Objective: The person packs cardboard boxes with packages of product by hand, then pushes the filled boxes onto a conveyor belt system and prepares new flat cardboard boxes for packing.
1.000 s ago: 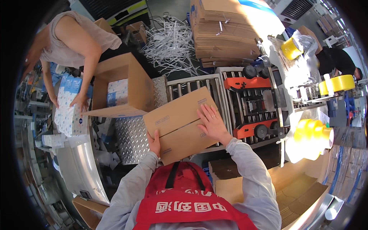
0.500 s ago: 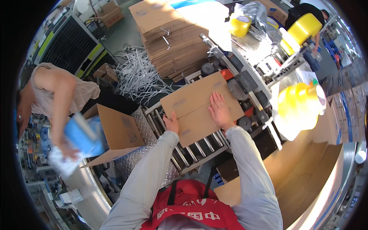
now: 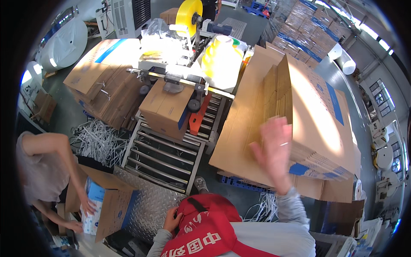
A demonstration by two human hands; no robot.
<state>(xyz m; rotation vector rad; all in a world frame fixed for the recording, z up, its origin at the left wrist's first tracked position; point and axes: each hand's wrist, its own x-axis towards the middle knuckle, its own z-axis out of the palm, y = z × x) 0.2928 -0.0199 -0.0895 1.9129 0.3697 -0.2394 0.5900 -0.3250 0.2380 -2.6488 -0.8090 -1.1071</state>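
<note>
My right hand (image 3: pixel 275 147) reaches out to the right, slightly blurred, its fingers stretched and holding nothing. It is over the flattened cardboard cartons (image 3: pixel 237 124), beside the folded edges of a stacked pile (image 3: pixel 319 120). Against the red apron (image 3: pixel 209 214) at my waist rests my left hand (image 3: pixel 172 219); its fingers are partly hidden, so its grip is unclear. A closed brown carton (image 3: pixel 165 105) sits under the frame of the taping machine (image 3: pixel 175 79), away from both hands.
A roller conveyor (image 3: pixel 160 156) leads to the machine, which carries a yellow tape roll (image 3: pixel 188 17). At left another person's hand (image 3: pixel 88 206) touches blue-and-white packs in an open carton (image 3: pixel 113 214). More flattened cartons (image 3: pixel 100 77) and loose white straps (image 3: pixel 100 143) lie behind.
Both hands have left the carton, which has moved off the near rollers into the machine. My right hand has swung to the cardboard pile, my left to my waist. The view has turned right.
</note>
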